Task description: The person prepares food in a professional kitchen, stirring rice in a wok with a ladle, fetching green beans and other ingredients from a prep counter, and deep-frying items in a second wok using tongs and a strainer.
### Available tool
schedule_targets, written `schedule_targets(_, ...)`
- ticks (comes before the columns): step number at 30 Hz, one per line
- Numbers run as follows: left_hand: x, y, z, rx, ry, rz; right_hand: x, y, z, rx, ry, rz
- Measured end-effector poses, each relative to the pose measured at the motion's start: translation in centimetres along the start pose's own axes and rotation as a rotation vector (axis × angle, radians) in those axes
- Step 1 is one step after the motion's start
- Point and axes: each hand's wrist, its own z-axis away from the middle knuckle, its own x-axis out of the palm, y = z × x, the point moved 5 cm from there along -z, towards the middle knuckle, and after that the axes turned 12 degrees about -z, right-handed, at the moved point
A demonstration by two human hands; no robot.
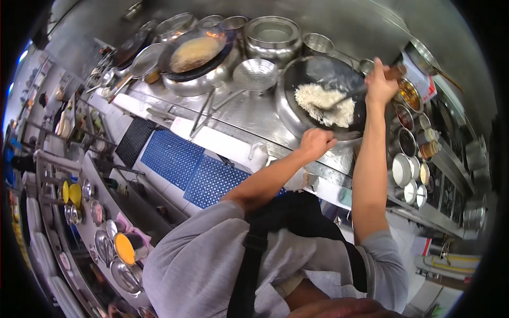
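Observation:
My right hand (381, 85) is wrapped around the wooden handle (397, 72) of a metal wok tool. Its shaft (352, 94) slants down into a mound of white rice (324, 104), which covers the tool's working end. The rice lies in a dark wok (292, 89) on a stove ring, with a thin haze above its far side. At the wok's near rim is my left hand (317, 144), its fingers curled. Blur hides whether those fingers grip the rim.
Left of the wok lies a perforated strainer (255, 74). Beyond it, foamy liquid bubbles in a second wok (162, 63), with flames behind. A lidless steel pot (292, 30) stands at the back. Seasoning containers (406, 141) line the right. Blue mats (171, 157) cover the floor.

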Motion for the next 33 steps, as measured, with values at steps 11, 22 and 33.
schedule_targets(11, -2.4, -1.4, -3.1, 0.027, 0.035, 0.002, 1.8, -1.3, 2.9, 0.064, -0.104, -0.062)
schedule_targets(22, -3.8, 0.2, -1.2, 0.020, 0.074, 0.017, 0.3, -4.1, 1.5, -0.058, -0.063, -0.023)
schedule_targets(33, -6.3, 1.6, -0.7, 0.086, 0.098, -0.006, 0.4, -4.9, 1.3, -0.058, -0.108, -0.141)
